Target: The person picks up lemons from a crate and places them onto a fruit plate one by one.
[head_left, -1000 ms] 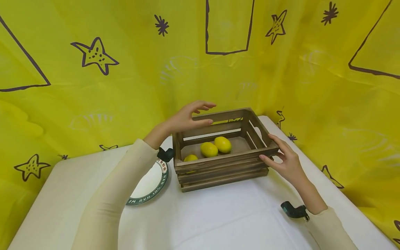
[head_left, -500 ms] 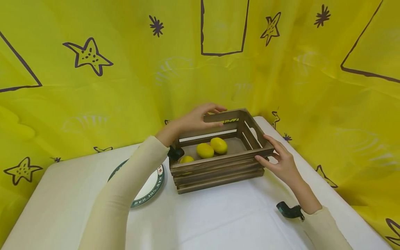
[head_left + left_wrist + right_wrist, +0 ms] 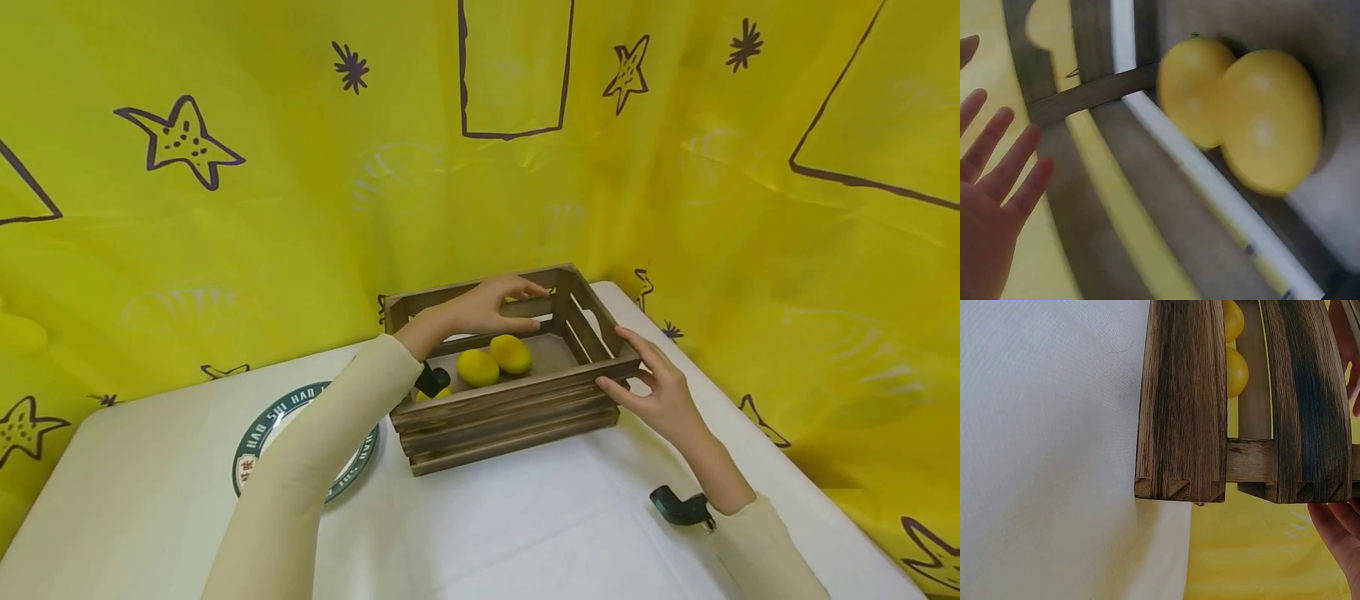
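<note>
A brown slatted wooden crate (image 3: 517, 421) stands on the table. Inside it lie yellow lemon-like fruits: one (image 3: 511, 355) beside another (image 3: 477, 367), and a third (image 3: 442, 392) partly hidden by the left wrist. Over the crate's opening is my left hand (image 3: 491, 307), its fingers loosely extended and nothing in its grasp. The left wrist view has this hand (image 3: 991, 200) apart from the two fruits (image 3: 1270, 122), which show green stem ends. My right hand (image 3: 662, 396) grips the crate's near right corner, thumb on the front and fingers at the end rim.
Left of the crate, a white plate with a green lettered rim (image 3: 365, 458) lies partly behind the left sleeve (image 3: 322, 450). White cloth covers the table (image 3: 517, 533). Yellow patterned curtain (image 3: 300, 208) hangs along the back and right side.
My left hand has moved right and lower, from over the crate's back rim into its opening. The right hand keeps its grip on the corner. The whole view has shifted slightly.
</note>
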{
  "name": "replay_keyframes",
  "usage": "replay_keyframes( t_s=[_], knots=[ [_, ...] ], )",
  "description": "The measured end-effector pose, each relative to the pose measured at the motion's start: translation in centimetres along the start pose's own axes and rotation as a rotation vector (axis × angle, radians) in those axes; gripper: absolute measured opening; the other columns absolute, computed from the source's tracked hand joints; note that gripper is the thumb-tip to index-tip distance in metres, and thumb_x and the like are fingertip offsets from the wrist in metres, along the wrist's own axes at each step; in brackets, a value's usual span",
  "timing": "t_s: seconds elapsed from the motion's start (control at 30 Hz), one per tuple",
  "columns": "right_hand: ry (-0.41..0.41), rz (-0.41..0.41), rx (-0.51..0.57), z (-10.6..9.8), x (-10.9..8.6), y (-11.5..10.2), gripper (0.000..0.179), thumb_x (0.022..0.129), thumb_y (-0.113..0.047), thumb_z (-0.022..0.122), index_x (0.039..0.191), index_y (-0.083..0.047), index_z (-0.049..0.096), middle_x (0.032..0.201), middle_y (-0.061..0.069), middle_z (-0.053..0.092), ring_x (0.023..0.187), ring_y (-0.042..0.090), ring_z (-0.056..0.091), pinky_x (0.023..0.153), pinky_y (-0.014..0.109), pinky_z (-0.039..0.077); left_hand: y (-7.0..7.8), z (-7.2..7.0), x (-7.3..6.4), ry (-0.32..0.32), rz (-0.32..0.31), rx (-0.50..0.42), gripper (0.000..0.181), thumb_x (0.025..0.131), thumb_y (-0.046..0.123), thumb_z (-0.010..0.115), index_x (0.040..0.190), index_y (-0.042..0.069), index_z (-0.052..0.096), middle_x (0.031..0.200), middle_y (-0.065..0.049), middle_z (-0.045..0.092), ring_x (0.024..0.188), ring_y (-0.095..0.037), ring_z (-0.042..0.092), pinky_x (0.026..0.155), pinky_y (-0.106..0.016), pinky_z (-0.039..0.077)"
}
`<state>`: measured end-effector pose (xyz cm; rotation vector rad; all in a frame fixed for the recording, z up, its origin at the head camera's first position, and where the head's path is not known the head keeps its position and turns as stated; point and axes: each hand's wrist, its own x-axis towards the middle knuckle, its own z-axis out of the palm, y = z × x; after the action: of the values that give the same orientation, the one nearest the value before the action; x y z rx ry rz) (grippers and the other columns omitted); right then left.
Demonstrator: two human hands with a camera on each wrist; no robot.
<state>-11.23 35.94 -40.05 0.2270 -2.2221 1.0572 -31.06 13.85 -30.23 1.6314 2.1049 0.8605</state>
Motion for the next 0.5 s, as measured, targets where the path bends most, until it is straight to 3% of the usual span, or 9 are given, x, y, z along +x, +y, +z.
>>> replay_keyframes(
  t_s=[0.23,0.5],
  knots=[
    [0.007,-0.007,-0.002,0.0,0.2,0.0,0.080,0.069,0.012,0.079,0.141,-0.001,0.048,0.140,0.021,0.051,0.124,-0.010,0.041,0.086,0.003,0.040,-0.8,0.4,0.8,-0.059,-0.021,0.093,0.057,0.090,0.020,0.071,0.140,0.002,0.050,0.142,-0.013,0.047,0.133,-0.028,0.042,0.112,-0.036,0.034],
    [0.005,0.007,0.010,0.3,0.0,0.0,0.079,0.071,0.012,0.079,0.141,-0.002,0.047,0.140,0.021,0.050,0.123,-0.009,0.041,0.087,0.004,0.041,-2.2,1.3,1.1,-0.179,-0.124,-0.014,0.059,0.092,0.019,0.068,0.144,0.004,0.043,0.150,-0.013,0.042,0.142,-0.029,0.033,0.117,-0.040,0.025]
  ],
)
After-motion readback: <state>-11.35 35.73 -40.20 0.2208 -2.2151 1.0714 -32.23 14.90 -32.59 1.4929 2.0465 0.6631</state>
